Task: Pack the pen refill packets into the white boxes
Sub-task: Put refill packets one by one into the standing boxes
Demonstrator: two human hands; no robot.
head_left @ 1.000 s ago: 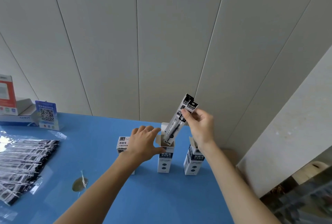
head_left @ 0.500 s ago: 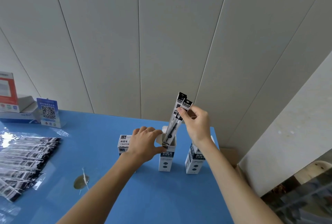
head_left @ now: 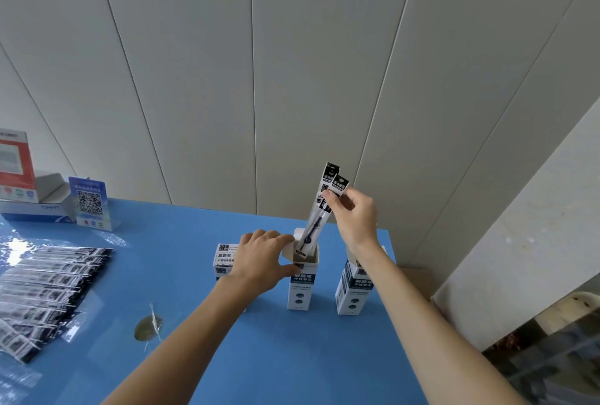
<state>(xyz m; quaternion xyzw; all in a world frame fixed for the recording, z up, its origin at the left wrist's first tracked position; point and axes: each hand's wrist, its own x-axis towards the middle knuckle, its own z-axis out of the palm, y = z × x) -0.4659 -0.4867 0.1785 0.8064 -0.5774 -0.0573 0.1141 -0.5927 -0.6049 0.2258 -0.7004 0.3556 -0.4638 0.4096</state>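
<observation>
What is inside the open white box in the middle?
The lower ends of the refill packets pinched by the right hand enter the middle white box. The left hand steadies it. Its deeper contents are hidden by its walls.

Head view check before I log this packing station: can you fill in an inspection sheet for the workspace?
Surface: blue table, glossy, with a brownish patch.
Job's things: three white boxes; middle box open, two refill packets entering it tilted; right box open; left box partly hidden. Spare packets fanned at left.
Clutter: QR code sign, stacked boxes.
Grippers: left hand grips the middle box's top; right hand pinches the packets.
Cables: nothing seen.
Surroundings: grey panelled wall.
</observation>
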